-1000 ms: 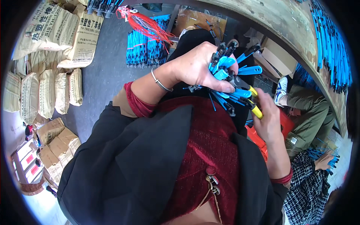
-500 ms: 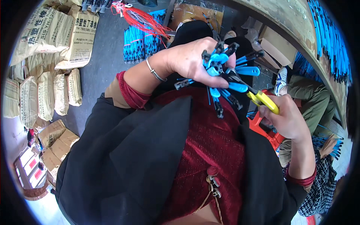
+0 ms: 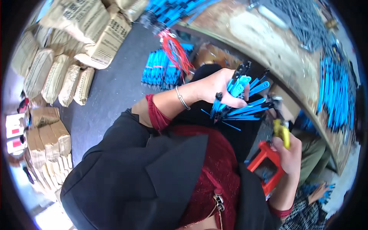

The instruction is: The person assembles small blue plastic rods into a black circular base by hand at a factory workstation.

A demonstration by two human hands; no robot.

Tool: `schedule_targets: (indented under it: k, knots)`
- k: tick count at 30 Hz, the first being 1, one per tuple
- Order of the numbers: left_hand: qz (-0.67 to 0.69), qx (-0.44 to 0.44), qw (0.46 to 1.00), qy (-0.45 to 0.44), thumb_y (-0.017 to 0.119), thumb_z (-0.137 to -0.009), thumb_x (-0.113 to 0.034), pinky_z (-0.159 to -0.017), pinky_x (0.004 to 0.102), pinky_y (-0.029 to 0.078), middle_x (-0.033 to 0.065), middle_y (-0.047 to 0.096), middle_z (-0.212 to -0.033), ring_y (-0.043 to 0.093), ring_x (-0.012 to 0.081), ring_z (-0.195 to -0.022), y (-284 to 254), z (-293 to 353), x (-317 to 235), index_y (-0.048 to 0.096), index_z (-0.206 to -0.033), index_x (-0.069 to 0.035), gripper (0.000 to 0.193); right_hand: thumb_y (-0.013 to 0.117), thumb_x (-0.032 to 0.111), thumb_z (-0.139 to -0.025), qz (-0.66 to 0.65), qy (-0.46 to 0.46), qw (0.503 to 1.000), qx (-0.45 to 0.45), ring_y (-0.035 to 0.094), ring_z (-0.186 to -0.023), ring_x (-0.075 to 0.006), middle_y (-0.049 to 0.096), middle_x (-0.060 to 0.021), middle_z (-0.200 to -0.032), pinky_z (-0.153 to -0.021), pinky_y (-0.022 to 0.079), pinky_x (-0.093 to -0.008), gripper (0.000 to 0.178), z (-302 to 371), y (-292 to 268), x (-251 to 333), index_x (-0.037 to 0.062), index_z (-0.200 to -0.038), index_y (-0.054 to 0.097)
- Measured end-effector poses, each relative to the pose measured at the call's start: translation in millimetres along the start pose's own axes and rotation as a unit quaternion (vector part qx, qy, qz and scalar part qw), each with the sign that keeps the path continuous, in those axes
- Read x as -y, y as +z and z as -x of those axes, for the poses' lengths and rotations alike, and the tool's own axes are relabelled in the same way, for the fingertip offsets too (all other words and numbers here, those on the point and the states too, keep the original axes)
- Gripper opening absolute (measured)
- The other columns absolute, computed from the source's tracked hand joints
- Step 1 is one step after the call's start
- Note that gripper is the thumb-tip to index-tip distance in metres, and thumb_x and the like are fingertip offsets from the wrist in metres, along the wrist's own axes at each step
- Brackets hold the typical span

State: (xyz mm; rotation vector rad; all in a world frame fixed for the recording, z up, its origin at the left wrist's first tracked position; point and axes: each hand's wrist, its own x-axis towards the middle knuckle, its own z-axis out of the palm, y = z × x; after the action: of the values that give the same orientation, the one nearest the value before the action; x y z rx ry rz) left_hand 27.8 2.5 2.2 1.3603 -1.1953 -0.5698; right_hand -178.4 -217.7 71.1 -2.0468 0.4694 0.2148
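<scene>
Now left hand (image 3: pixel 218 90) is raised higher, fist closed on blue cable bundle (image 3: pixel 241 101); right hand (image 3: pixel 289 153) is dropped away, pliers (image 3: pixel 281 130) gripped, beside red stool (image 3: pixel 266 168).

Plastic, paper and worn wood

Glossy blue plastic cable ties (image 3: pixel 245 103); matt brown paper sacks (image 3: pixel 69 84); rough, scuffed wooden surface (image 3: pixel 268 42); thin metal bangle (image 3: pixel 182 98).

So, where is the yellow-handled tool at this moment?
In the head view it sits right of centre, gripped in the right hand, the yellow-handled tool just below the bundle of blue plastic strips and above a red plastic frame.
</scene>
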Motion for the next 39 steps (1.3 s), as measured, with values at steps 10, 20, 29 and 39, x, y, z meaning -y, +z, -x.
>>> schedule_targets:
  k: [10,20,29,39]
  knots:
    - [-0.187,-0.188,0.953,-0.147,0.076,-0.066,-0.033,-0.067,0.0301,0.047,0.0078,0.062,-0.077,0.056,0.0142,-0.071,-123.3,-66.5,-136.6,0.065,-0.084,-0.001,0.039,0.062,0.010,-0.079,0.019,-0.001,0.985,-0.169,0.047,-0.062,-0.0070,0.054,0.0000,-0.071,-0.058,0.041,-0.0224,0.029,-41.3,-63.4,-17.0,-0.0035,-0.104,0.057]
    - [-0.705,-0.142,0.621,-0.311,0.054,-0.075,-0.021,-0.070,0.0412,0.052,0.0144,0.066,-0.093,0.065,0.0286,-0.088,-193.3,-195.8,-30.9,0.069,-0.088,-0.007,0.025,0.067,0.012,-0.075,0.149,-0.114,0.962,-0.200,0.060,-0.072,-0.0169,0.062,-0.0098,-0.080,-0.067,0.047,-0.0292,0.037,-74.9,-68.9,23.7,-0.0015,-0.108,0.057]
    - [-0.714,-0.029,0.605,-0.352,0.043,-0.082,-0.062,-0.079,0.0466,0.045,0.0277,0.060,-0.097,0.058,0.0400,-0.094,-209.2,-221.2,-7.4,0.063,-0.091,0.006,0.071,0.070,0.039,-0.069,0.330,-0.122,0.877,-0.327,0.061,-0.074,-0.0291,0.060,-0.0119,-0.081,-0.059,0.048,-0.0396,0.054,-122.0,-75.9,-20.1,0.0079,-0.111,0.054]
    - [-0.699,-0.155,0.688,-0.117,0.052,-0.086,-0.042,-0.084,0.0372,0.045,0.0211,0.061,-0.102,0.059,0.0318,-0.096,-223.5,-248.6,-4.3,0.053,-0.116,-0.002,0.050,0.067,0.029,-0.067,0.307,-0.210,0.789,-0.489,0.050,-0.091,-0.0299,0.054,-0.0108,-0.089,-0.079,0.040,-0.0417,0.033,-138.3,-68.4,-49.0,0.0055,-0.089,0.059]
